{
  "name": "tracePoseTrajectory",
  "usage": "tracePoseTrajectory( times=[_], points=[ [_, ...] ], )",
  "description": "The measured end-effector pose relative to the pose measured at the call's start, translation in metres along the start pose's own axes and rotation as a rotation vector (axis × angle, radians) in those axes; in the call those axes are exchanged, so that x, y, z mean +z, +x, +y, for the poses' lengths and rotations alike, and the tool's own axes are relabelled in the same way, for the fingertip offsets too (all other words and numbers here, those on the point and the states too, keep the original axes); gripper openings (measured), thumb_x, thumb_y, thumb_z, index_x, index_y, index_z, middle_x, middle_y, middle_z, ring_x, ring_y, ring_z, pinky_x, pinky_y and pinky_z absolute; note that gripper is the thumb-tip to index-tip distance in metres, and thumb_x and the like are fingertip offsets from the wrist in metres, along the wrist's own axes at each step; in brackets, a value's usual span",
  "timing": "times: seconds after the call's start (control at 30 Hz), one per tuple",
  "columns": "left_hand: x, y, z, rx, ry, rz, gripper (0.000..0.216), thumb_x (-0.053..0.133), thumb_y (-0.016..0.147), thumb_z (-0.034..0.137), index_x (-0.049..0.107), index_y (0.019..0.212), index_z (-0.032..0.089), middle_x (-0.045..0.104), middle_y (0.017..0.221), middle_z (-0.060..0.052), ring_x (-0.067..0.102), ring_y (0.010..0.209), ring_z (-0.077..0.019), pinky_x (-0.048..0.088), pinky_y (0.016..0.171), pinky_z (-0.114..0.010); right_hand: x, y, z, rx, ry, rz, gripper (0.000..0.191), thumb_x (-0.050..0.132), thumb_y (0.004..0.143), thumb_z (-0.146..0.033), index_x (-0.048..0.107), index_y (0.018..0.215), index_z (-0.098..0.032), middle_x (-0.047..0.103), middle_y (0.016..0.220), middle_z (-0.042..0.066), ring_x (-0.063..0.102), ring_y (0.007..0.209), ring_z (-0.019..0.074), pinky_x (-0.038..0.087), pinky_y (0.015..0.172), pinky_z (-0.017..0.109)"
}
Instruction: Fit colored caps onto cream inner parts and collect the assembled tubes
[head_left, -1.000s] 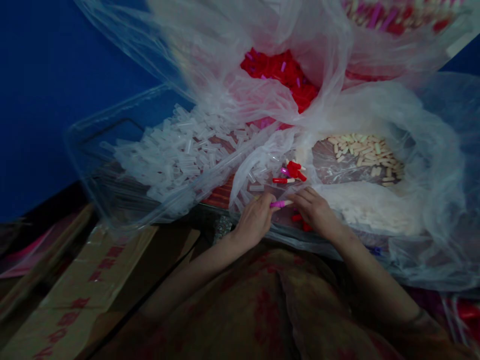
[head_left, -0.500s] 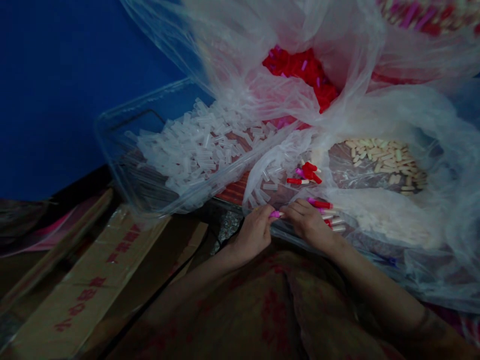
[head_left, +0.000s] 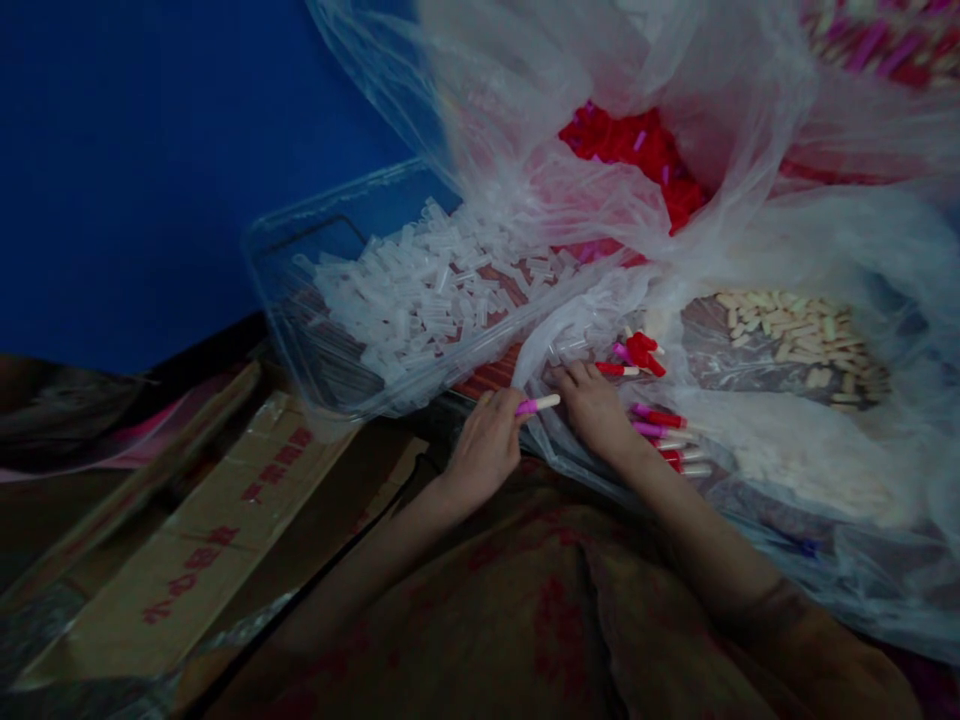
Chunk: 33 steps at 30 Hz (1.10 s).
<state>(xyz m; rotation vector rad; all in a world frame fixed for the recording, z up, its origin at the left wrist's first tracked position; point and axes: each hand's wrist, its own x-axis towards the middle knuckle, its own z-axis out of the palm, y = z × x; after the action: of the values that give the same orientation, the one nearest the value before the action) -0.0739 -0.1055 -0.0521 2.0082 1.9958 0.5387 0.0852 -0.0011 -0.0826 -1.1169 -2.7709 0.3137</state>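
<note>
left hand (head_left: 484, 450): fingers closed, pinching the pink-tipped stick (head_left: 537, 404) at its pink end
stick: level, cream end pointing at the right hand, just above the bag edge
right hand (head_left: 598, 412): fingers stretched forward on the plastic bag (head_left: 750, 230); can't tell if they grip anything
beside right wrist: row of capped sticks (head_left: 664, 432)
ahead: small red heap (head_left: 640, 350), cream pieces (head_left: 795, 335)
left: tray (head_left: 285, 225) of clear tubes (head_left: 427, 295)

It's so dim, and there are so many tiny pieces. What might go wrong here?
The pink-capped piece sits only in the left hand's fingertip grip and might slip into the dark gap below. The right hand rests on the thin plastic bag; it could shift, rolling the capped pieces beside the wrist away.
</note>
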Motion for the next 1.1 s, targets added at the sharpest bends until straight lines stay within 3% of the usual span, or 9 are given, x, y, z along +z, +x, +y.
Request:
tracePoseTrajectory(
  times=[0.1,0.23,0.3,0.37,0.5,0.63,0.8,0.93,1.1],
  points=[
    [0.001,-0.003,0.000,-0.022,-0.006,-0.017,0.015,0.038,0.093,0.014,0.053,0.094,0.018,0.059,0.091,-0.008,0.054,0.090,-0.0234,0.044,0.077,-0.034,0.001,-0.007,0.000,0.038,0.062,0.036,0.028,0.044,0.089,-0.010,0.061,0.111,-0.013,0.056,0.107,0.016,0.052,0.098,0.0274,0.046,0.084,0.039],
    [0.003,-0.003,-0.001,-0.079,-0.078,-0.015,0.012,0.041,0.094,0.019,0.051,0.090,0.018,0.060,0.089,-0.008,0.056,0.086,-0.0224,0.044,0.074,-0.033,-0.007,-0.023,0.008,0.157,0.534,0.235,0.012,0.055,0.089,-0.025,0.058,0.097,-0.017,0.060,0.091,0.008,0.057,0.083,0.0210,0.049,0.076,0.034],
    [0.005,-0.002,0.000,-0.078,-0.141,-0.008,0.011,0.041,0.094,0.019,0.051,0.090,0.018,0.060,0.087,-0.007,0.056,0.083,-0.0217,0.044,0.073,-0.032,-0.012,-0.029,0.008,0.230,0.868,0.297,0.020,0.062,0.086,-0.035,0.055,0.096,-0.019,0.061,0.082,0.003,0.058,0.072,0.0174,0.050,0.068,0.031],
    [0.007,0.000,0.002,-0.061,-0.205,-0.005,0.011,0.042,0.094,0.020,0.052,0.090,0.018,0.060,0.086,-0.007,0.057,0.081,-0.0210,0.044,0.072,-0.032,-0.016,-0.034,0.006,0.282,1.156,0.357,0.030,0.066,0.083,-0.039,0.051,0.102,-0.022,0.062,0.078,0.000,0.061,0.072,0.0165,0.052,0.070,0.031],
    [0.012,0.004,0.012,-0.017,-0.266,0.002,0.009,0.044,0.092,0.018,0.053,0.092,0.018,0.061,0.086,-0.005,0.058,0.080,-0.0198,0.044,0.073,-0.031,-0.019,-0.039,-0.003,0.360,1.372,0.494,0.049,0.066,0.083,-0.038,0.043,0.124,-0.025,0.068,0.089,0.003,0.066,0.090,0.0199,0.052,0.088,0.041],
    [0.012,0.007,0.022,-0.014,-0.326,-0.019,0.010,0.044,0.091,0.017,0.053,0.094,0.017,0.060,0.083,-0.004,0.057,0.076,-0.0184,0.043,0.069,-0.029,-0.008,-0.043,-0.009,0.352,1.427,0.533,0.040,0.066,0.081,-0.037,0.052,0.117,-0.024,0.068,0.097,0.005,0.065,0.090,0.0184,0.052,0.086,0.037],
    [0.011,0.011,0.028,-0.026,-0.424,-0.048,0.011,0.045,0.092,0.021,0.054,0.093,0.016,0.060,0.081,-0.003,0.056,0.072,-0.0171,0.040,0.066,-0.027,-0.001,-0.049,-0.007,0.303,1.399,0.478,0.025,0.072,0.078,-0.033,0.062,0.099,-0.022,0.067,0.087,0.002,0.063,0.078,0.0152,0.052,0.074,0.030],
    [0.010,0.012,0.029,-0.032,-0.522,-0.087,0.012,0.044,0.092,0.021,0.054,0.088,0.016,0.058,0.077,-0.002,0.053,0.069,-0.0151,0.038,0.063,-0.025,-0.015,-0.054,0.005,0.169,1.045,0.462,0.019,0.068,0.083,-0.034,0.065,0.097,-0.022,0.066,0.092,0.004,0.062,0.083,0.0179,0.052,0.075,0.032],
    [0.010,0.016,0.029,-0.015,-0.591,-0.131,0.015,0.044,0.093,0.024,0.055,0.086,0.016,0.056,0.073,0.000,0.053,0.068,-0.0142,0.037,0.061,-0.024,-0.033,-0.060,0.017,-0.122,0.584,0.350,0.021,0.048,0.094,-0.023,0.064,0.108,-0.021,0.064,0.101,0.009,0.060,0.095,0.0211,0.050,0.083,0.036]
  ],
)
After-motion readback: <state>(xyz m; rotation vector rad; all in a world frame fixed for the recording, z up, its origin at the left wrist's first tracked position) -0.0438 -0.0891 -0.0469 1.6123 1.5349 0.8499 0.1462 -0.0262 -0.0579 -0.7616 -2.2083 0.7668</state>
